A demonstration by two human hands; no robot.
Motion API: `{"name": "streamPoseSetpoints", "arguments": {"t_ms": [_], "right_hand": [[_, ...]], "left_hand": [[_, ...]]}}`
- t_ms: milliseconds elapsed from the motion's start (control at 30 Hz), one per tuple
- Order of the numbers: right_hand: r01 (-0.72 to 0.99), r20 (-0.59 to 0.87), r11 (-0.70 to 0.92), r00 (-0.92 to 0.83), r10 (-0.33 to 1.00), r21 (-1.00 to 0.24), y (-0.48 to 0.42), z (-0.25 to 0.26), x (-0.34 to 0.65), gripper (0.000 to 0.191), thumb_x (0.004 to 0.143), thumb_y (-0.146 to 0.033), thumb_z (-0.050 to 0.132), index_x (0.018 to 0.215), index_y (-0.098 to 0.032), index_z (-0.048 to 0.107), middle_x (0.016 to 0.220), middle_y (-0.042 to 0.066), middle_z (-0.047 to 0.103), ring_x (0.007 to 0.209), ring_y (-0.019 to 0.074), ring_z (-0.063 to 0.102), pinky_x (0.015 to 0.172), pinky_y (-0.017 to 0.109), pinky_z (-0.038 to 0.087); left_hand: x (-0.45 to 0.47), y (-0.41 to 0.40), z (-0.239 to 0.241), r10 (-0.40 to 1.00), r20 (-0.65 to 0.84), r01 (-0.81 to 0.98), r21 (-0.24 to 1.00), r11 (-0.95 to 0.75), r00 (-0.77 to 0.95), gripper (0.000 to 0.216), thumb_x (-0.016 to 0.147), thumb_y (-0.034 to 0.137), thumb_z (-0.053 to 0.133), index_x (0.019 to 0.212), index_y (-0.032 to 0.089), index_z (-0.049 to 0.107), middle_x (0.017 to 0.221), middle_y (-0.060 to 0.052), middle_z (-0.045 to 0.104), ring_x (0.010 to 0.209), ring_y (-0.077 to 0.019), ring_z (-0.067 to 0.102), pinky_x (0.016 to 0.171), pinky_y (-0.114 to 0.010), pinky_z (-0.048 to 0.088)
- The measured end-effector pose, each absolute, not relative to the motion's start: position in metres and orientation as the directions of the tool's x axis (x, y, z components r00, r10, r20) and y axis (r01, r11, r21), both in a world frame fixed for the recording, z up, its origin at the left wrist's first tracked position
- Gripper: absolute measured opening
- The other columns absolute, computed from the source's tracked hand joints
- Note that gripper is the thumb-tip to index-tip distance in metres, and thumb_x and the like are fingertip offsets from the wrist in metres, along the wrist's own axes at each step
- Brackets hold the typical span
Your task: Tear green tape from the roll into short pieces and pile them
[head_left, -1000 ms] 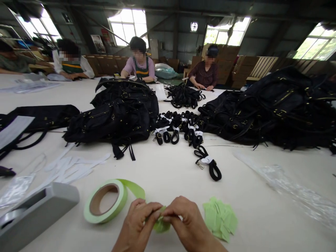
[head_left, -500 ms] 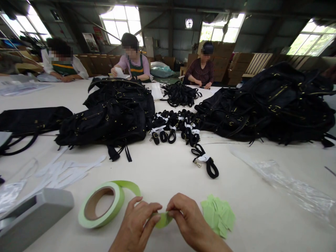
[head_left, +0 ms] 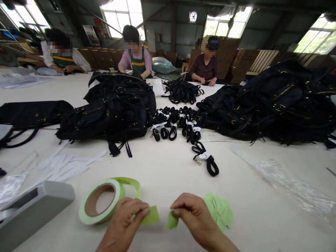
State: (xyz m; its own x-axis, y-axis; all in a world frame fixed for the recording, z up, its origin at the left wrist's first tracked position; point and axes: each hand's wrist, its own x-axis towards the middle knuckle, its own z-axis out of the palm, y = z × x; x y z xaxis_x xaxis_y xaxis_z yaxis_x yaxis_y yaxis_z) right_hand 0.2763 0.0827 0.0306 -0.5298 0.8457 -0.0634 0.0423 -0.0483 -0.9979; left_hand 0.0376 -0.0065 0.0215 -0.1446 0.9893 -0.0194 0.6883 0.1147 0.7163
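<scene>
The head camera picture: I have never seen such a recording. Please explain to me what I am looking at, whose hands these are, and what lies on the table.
There is no machine here. A person wears a camera on the head, so you look forward and down at that person's own two bare hands. The left hand pinches the free end of the green tape, which runs from the tape roll. The right hand pinches a small separate piece of tape; the two pieces are apart. Beside the right hand lies a pile of cut green pieces. Farther on the white table lie black straps wrapped in white paper, and heaps of black bags. A grey box is at the left. Other people work at the far side.
</scene>
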Motion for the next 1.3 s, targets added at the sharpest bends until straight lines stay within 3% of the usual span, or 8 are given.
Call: {"name": "streamPoseSetpoints", "arguments": {"t_ms": [133,333,600,733,900,967,1100,1300], "right_hand": [[0.059,0.213,0.306,-0.594,0.776,-0.95,0.069,0.041,0.251,0.026,0.077,-0.003,0.057,0.091,-0.02,0.072,0.082,0.004,0.063,0.078,0.0136,0.059,0.072,0.023,0.047],[0.104,0.15,0.267,-0.611,0.777,-0.958,0.074,0.036,0.249,0.042,0.074,0.0,0.059,0.107,-0.024,0.067,0.092,0.0,0.069,0.082,0.0121,0.062,0.078,0.02,0.046],[0.331,-0.027,0.252,-0.652,0.758,-0.91,0.072,0.027,0.255,0.024,0.07,0.002,0.06,0.078,-0.019,0.069,0.077,0.0,0.063,0.075,0.0119,0.058,0.07,0.021,0.041],[0.29,0.027,0.237,-0.579,0.815,-0.927,0.069,0.018,0.255,0.022,0.071,0.0,0.056,0.072,-0.018,0.067,0.073,0.0,0.062,0.071,0.0119,0.056,0.068,0.022,0.04],[0.02,-0.171,-0.17,-0.178,0.969,-0.985,0.093,0.008,0.286,0.013,0.078,-0.028,0.062,0.071,-0.017,0.064,0.063,0.0,0.059,0.061,0.0132,0.053,0.06,0.024,0.043],[-0.004,-0.231,-0.236,-0.199,0.952,-0.972,0.1,0.011,0.295,0.016,0.076,-0.033,0.067,0.074,-0.016,0.067,0.065,0.001,0.061,0.063,0.0139,0.055,0.062,0.025,0.045],[0.077,-0.089,-0.056,-0.546,0.833,-0.995,0.088,0.028,0.275,0.008,0.075,-0.015,0.068,0.075,-0.02,0.075,0.074,0.003,0.065,0.071,0.0149,0.061,0.068,0.025,0.047],[0.132,0.167,0.29,-0.569,0.805,-0.948,0.072,0.03,0.242,0.04,0.075,-0.001,0.059,0.105,-0.024,0.069,0.076,0.0,0.058,0.071,0.0123,0.056,0.068,0.023,0.045]], "left_hand": [[0.066,0.004,0.031,1.0,0.016,0.697,0.717,-0.02,0.012,0.016,0.09,0.039,0.054,0.096,0.029,0.064,0.082,0.003,0.068,0.085,-0.0195,0.061,0.094,-0.04,0.04],[0.07,0.0,0.03,0.995,0.086,0.712,0.701,-0.028,-0.046,0.04,0.09,0.033,0.055,0.126,0.032,0.038,0.074,0.006,0.063,0.096,-0.0196,0.058,0.092,-0.036,0.042],[0.068,0.007,0.031,0.975,0.128,0.834,0.505,-0.221,0.181,0.016,0.092,0.025,0.047,0.079,0.026,0.058,0.067,0.006,0.059,0.07,-0.0148,0.056,0.099,-0.044,0.024],[0.068,0.004,0.031,0.981,0.171,0.8,0.574,-0.174,0.091,0.022,0.092,0.027,0.045,0.073,0.023,0.056,0.063,0.005,0.055,0.066,-0.0143,0.053,0.096,-0.04,0.028],[0.034,-0.011,0.024,0.944,0.044,0.646,0.74,0.189,-0.327,0.031,0.088,0.051,0.049,0.077,0.024,0.059,0.077,0.001,0.061,0.082,-0.0222,0.054,0.079,-0.033,0.039],[0.025,-0.012,0.022,0.925,0.014,0.625,0.742,0.244,-0.378,0.035,0.083,0.058,0.053,0.077,0.025,0.062,0.079,0.0,0.063,0.086,-0.0243,0.054,0.08,-0.035,0.039],[0.043,-0.001,0.027,0.993,0.037,0.713,0.699,0.055,-0.114,0.026,0.086,0.048,0.055,0.073,0.027,0.065,0.073,0.003,0.065,0.081,-0.0224,0.055,0.088,-0.039,0.035],[0.071,0.006,0.039,0.999,0.036,0.729,0.684,-0.037,0.018,0.023,0.092,0.037,0.049,0.077,0.026,0.061,0.072,0.004,0.062,0.077,-0.0188,0.054,0.084,-0.036,0.038]]}}
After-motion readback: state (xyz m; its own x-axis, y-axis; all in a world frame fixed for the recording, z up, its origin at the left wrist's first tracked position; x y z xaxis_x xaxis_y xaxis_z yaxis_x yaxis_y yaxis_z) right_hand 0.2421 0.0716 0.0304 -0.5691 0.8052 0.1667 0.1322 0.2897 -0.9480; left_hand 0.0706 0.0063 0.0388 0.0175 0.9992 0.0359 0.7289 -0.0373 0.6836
